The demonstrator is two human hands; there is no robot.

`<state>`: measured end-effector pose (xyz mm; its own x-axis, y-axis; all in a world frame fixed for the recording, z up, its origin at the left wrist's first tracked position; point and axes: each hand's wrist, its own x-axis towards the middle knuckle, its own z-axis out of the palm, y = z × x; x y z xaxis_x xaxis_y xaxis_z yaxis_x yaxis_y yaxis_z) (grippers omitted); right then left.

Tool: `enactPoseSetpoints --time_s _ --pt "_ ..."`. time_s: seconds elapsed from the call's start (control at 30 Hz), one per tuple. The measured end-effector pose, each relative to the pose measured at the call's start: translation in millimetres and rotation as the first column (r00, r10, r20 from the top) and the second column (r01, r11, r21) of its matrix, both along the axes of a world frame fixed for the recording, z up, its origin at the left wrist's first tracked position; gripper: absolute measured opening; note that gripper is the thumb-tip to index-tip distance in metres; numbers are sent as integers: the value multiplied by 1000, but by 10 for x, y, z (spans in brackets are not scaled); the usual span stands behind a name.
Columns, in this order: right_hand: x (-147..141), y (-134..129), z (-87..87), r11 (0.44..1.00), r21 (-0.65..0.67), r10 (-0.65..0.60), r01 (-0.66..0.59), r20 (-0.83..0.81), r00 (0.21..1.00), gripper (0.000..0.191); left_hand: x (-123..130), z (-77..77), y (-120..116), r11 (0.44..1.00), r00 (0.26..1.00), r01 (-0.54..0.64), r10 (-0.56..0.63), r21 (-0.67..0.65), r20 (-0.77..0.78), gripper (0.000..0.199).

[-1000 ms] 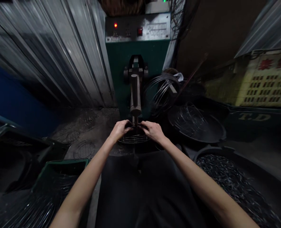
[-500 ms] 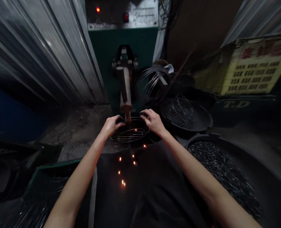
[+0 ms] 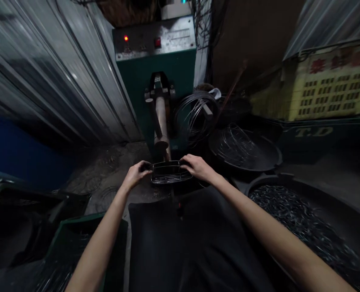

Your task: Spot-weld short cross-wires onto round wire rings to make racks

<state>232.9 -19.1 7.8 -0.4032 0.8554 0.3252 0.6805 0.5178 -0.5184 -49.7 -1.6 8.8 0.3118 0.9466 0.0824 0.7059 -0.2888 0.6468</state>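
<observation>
Ridged metal wall (image 3: 73,77) stands beside a green machine (image 3: 180,69). Left hand (image 3: 135,174) and right hand (image 3: 199,167) pinch the wire rack (image 3: 167,179) by its ends, near the rod (image 3: 161,117); best keep it level and steady.

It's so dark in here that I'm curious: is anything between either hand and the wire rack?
Nothing visible: the left hand and right hand grip the wire rack at opposite sides. The metal machine arm stands beyond it.

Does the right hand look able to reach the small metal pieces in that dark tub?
Probably yes: the small metal pieces lie uncovered beside the right forearm, with nothing visible in between, though the right hand holds a wire frame and would likely have to let go first.
</observation>
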Motion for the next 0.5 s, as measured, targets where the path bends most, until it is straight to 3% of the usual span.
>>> enactPoseSetpoints --time_s 0.07,0.17,0.27,0.37,0.43,0.5 --pt "-87 -2 12 1000 2 -4 4 41 999 15 75 95 -91 989 998 -12 22 148 -65 40" --pt "-181 -26 109 999 6 38 -39 110 993 17 298 195 -171 945 977 106 -41 311 -208 48" --pt "-106 -93 326 998 47 38 -44 119 992 26 475 160 -135 936 935 218 -119 276 -333 34" --pt "123 -147 505 973 158 -172 167 16 985 31 497 58 -71 946 924 220 -123 239 -362 26" --pt "245 -139 490 957 151 -251 249 -7 968 27 466 19 -61 949 920 223 -129 224 -369 27" --pt "268 -88 362 980 61 -191 188 54 980 24 442 22 -77 951 917 225 -134 212 -376 26"
